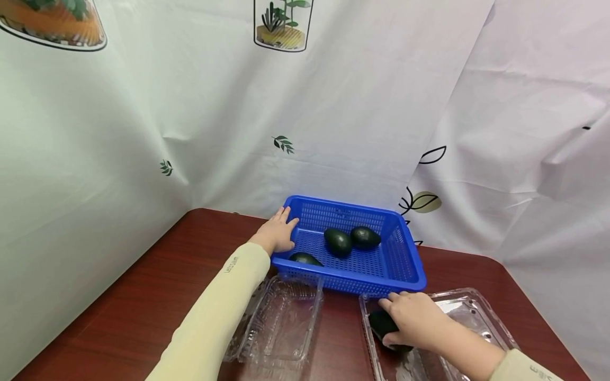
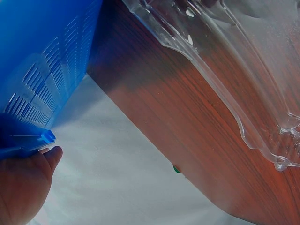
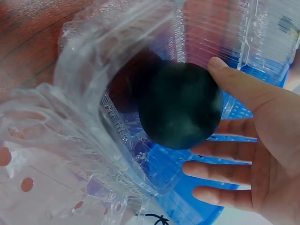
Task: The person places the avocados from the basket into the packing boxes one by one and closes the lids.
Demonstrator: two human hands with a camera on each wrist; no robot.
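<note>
A dark green avocado is in my right hand, thumb on one side and fingers on the other, inside one half of a clear plastic clamshell box. My left hand rests at the left rim of a blue plastic basket, its fingers spread over the edge. Seen from the left wrist, one fingertip shows beside the rim, while the rest of that hand's fingers are hidden. Three avocados lie in the basket: two in the middle and one near the front left.
Another clear plastic box stands on the reddish-brown table, in front of the basket and right of my left forearm. The right box's lid half, with round holes, lies to its right. A white printed curtain hangs behind the table.
</note>
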